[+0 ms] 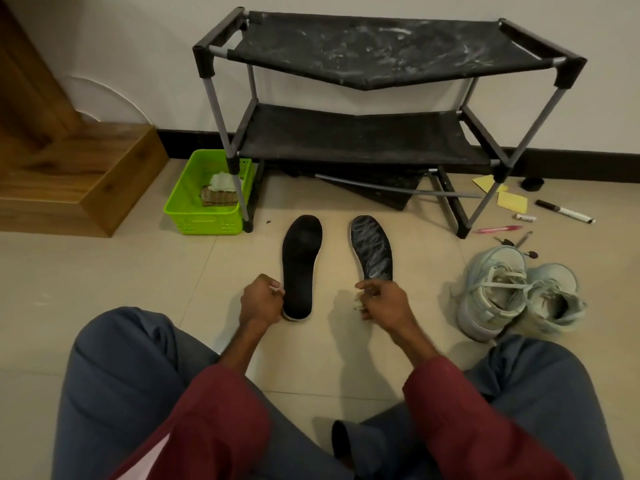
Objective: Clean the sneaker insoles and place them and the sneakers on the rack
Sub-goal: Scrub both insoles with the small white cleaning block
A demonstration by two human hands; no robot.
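Two insoles (301, 265) are lying parallel on the floor (138, 271) before the rack (346, 140); left hand (261, 301) and right hand (381, 303) are each pinching a heel with curled fingers (266, 284), probably straightening them for wiping

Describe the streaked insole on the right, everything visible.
The streaked insole is black with grey-white smears across its top and a thin pale rim. It lies on the tiled floor, toe toward the rack, apart from the other insole. Its heel end is hidden behind the right hand, which grips a pale wad.
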